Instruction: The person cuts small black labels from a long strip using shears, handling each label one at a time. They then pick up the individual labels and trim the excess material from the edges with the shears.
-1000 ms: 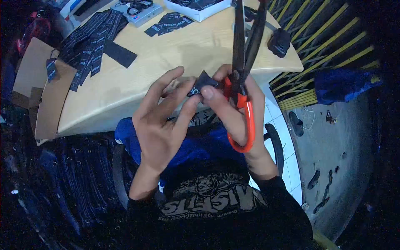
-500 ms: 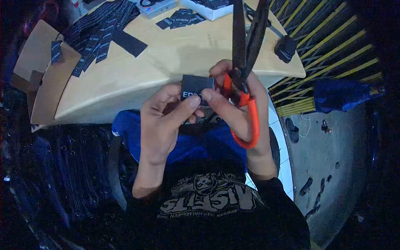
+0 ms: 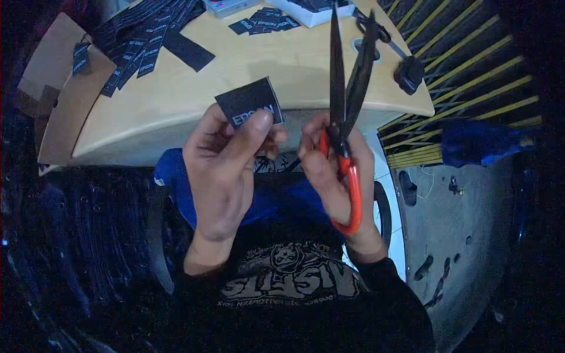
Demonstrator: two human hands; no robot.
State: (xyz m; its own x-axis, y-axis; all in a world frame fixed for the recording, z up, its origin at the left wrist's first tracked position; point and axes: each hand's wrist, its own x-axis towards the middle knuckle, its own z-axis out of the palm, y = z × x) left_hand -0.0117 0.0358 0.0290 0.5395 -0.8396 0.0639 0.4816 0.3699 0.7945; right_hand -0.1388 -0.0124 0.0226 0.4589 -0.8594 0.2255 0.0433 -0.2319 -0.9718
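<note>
A small black label with pale "EPSON" lettering is pinched between the thumb and fingers of my left hand. It tilts up to the right, in front of the table's near edge. My right hand is wrapped round the red-orange handles of a pair of scissors. Their long dark blades point up and stand slightly apart, clear of the label. Part of the handles is hidden by my fingers.
On the pale wooden table lie long black label strips, a smaller label pile, a white box and a black tape-measure-like object. An open cardboard box stands left. A yellow-slatted folding gate is right.
My right hand has let go of the label and moved away from it. My left hand has shifted left with the label, which is now tilted. The scissors stay in my right hand.
</note>
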